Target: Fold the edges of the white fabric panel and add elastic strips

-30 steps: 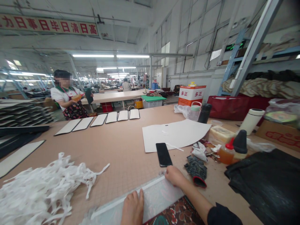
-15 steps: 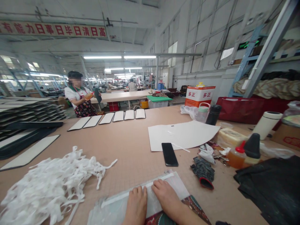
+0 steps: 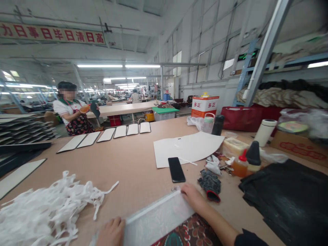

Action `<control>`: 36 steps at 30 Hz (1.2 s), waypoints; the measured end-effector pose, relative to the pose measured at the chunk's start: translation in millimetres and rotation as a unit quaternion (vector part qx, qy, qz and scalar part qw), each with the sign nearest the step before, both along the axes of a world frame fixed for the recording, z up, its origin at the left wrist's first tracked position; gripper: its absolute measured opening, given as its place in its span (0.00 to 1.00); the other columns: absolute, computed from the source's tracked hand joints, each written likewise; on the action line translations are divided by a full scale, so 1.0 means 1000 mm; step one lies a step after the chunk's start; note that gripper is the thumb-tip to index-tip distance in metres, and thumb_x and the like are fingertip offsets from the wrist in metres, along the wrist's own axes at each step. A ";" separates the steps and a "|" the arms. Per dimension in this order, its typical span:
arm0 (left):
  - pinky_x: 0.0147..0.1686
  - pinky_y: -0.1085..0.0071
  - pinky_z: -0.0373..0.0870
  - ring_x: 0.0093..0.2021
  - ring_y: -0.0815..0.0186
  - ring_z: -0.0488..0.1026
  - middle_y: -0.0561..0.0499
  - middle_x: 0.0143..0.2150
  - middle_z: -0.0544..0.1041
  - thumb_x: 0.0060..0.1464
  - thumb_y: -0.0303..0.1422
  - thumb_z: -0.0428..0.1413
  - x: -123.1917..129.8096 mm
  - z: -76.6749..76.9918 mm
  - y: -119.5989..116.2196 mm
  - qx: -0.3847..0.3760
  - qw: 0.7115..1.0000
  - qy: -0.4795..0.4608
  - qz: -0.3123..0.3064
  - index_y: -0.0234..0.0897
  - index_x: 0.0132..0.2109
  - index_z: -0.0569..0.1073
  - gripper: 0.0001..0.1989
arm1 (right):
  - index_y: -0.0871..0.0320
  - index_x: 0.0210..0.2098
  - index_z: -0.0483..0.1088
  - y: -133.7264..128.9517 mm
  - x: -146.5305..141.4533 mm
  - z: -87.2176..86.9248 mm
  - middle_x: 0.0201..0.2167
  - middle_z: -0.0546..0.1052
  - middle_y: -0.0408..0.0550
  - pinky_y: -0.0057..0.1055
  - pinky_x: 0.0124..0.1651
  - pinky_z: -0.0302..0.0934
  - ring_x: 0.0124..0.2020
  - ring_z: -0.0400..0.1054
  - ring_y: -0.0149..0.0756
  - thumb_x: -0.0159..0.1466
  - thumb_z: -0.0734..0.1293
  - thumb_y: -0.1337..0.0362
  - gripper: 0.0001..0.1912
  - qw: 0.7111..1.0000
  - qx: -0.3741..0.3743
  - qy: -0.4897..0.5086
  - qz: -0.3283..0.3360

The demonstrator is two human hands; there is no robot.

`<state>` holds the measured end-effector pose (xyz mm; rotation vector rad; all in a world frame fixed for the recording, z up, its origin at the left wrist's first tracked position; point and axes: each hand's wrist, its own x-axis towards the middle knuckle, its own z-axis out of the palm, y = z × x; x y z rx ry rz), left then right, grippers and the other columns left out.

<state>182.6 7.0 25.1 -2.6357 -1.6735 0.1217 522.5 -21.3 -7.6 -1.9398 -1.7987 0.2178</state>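
Note:
A translucent plastic sheet or bag (image 3: 156, 220) with a white strip along its far edge lies on the table before me. Under its near side shows dark patterned material (image 3: 188, 232) with red and green figures. My left hand (image 3: 112, 232) rests at the sheet's left end, fingers together; whether they pinch it is unclear. At the far right corner, my right hand (image 3: 191, 195) has its fingertips on the strip's end, fingers bent together over the edge. A black phone (image 3: 176, 169) lies just beyond the sheet.
White strips (image 3: 48, 208) are heaped at left. White panels (image 3: 88, 139) line the far edge; a large white sheet (image 3: 187, 147) lies centrally. A glove (image 3: 210, 184), glue bottle (image 3: 240, 165) and black material (image 3: 284, 194) sit at right. A person (image 3: 71, 111) stands beyond the table.
My hands have moved apart from the middle of the sheet, the left to its left end, the right to its far right corner. More patterned material shows. The whole view has shifted.

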 end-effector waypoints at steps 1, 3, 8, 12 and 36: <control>0.47 0.63 0.58 0.46 0.59 0.66 0.46 0.45 0.71 0.53 0.23 0.41 0.017 0.002 0.003 0.005 1.000 -0.012 -0.027 0.38 0.43 0.72 0.18 | 0.61 0.34 0.69 0.002 0.002 0.001 0.38 0.70 0.51 0.28 0.47 0.53 0.43 0.61 0.38 0.56 0.57 0.73 0.11 1.000 -0.008 -0.011 -0.010; 0.45 0.65 0.58 0.44 0.60 0.66 0.48 0.43 0.72 0.54 0.27 0.42 0.055 0.006 0.007 0.000 0.995 -0.055 -0.085 0.39 0.41 0.72 0.14 | 0.62 0.33 0.69 0.003 0.004 0.005 0.37 0.70 0.51 0.29 0.46 0.53 0.43 0.61 0.39 0.55 0.58 0.72 0.09 0.999 -0.026 -0.025 -0.022; 0.44 0.70 0.58 0.45 0.63 0.65 0.49 0.43 0.71 0.53 0.29 0.46 0.148 0.002 0.020 -0.013 0.974 -0.155 -0.167 0.40 0.42 0.71 0.12 | 0.64 0.35 0.68 -0.002 0.004 0.016 0.38 0.71 0.55 0.31 0.43 0.54 0.42 0.63 0.42 0.56 0.60 0.70 0.08 0.997 -0.057 -0.044 -0.041; 0.42 0.70 0.59 0.43 0.63 0.66 0.48 0.41 0.71 0.56 0.32 0.45 0.186 -0.006 0.030 0.014 0.968 -0.199 -0.156 0.37 0.39 0.72 0.12 | 0.61 0.34 0.66 -0.007 0.005 0.020 0.36 0.71 0.53 0.30 0.40 0.54 0.39 0.64 0.40 0.58 0.60 0.68 0.07 0.999 -0.036 -0.003 -0.037; 0.39 0.69 0.58 0.41 0.62 0.66 0.50 0.39 0.71 0.58 0.29 0.44 0.211 -0.025 0.024 0.070 0.969 -0.162 -0.176 0.42 0.41 0.72 0.12 | 0.59 0.32 0.63 0.026 0.011 -0.012 0.32 0.68 0.45 0.26 0.40 0.53 0.37 0.61 0.34 0.55 0.59 0.75 0.08 0.990 0.090 0.109 -0.025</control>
